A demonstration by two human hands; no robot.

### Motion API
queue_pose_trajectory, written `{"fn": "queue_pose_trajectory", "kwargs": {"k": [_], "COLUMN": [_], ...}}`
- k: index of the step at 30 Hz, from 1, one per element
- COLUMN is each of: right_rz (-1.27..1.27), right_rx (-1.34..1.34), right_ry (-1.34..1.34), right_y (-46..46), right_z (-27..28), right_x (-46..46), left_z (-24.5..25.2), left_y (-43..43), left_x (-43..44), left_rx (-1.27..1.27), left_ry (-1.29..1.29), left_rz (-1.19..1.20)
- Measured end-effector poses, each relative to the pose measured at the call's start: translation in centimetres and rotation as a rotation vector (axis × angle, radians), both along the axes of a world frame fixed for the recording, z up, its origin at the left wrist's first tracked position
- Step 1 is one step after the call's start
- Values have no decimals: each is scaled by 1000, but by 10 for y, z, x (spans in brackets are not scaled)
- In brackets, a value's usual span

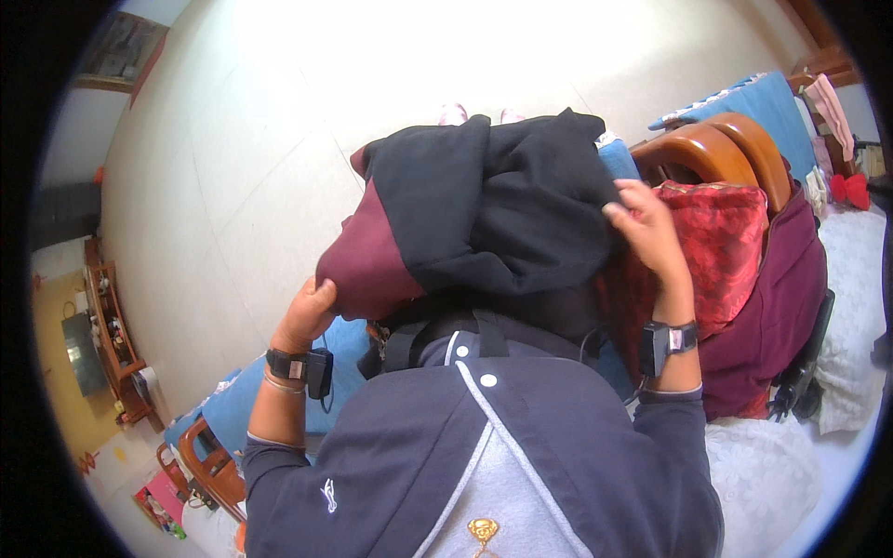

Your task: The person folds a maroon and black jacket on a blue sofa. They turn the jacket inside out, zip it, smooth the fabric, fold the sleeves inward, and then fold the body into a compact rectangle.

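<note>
A black and maroon garment (446, 216) lies bunched and partly folded across my lap. My left hand (307, 307) grips its maroon part at the lower left, thumb on top and the fingers hidden behind the cloth. At the right edge of the black cloth, my right hand (642, 223) has its thumb and index finger close to the fabric; whether it pinches the cloth is not clear. Each wrist wears a black strap with a small box. To the right of the garment is a red patterned cushion (718, 244), with a maroon cloth (781, 300) beside and beneath it.
Curved wooden armrests (704, 153) and a blue seat cover (760, 111) stand at the right. White lace covers (760, 474) lie at the lower right. Another blue cover (279, 397) is at the left. Pale floor (244, 139) spreads ahead, with a wooden shelf (111, 321) far left.
</note>
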State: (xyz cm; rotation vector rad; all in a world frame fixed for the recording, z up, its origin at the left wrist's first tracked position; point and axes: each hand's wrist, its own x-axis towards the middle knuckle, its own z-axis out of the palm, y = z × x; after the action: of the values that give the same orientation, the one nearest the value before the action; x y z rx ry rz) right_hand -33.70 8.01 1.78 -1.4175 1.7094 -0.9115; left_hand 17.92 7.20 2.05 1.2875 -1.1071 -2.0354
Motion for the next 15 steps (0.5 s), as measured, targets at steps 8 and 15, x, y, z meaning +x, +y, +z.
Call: {"fn": "queue_pose_trajectory", "kwargs": {"k": [8, 15], "right_rz": [-352, -440], "right_rx": [-342, -180], "right_ry": [-916, -542], "right_y": [-29, -73], "right_z": [54, 84], "right_x": [-31, -60], "left_z": [26, 69], "left_y": [-32, -102], "left_x": [16, 14], "left_rx": [-222, -542], "left_ry": [-237, -313], "left_rz": [162, 200]}}
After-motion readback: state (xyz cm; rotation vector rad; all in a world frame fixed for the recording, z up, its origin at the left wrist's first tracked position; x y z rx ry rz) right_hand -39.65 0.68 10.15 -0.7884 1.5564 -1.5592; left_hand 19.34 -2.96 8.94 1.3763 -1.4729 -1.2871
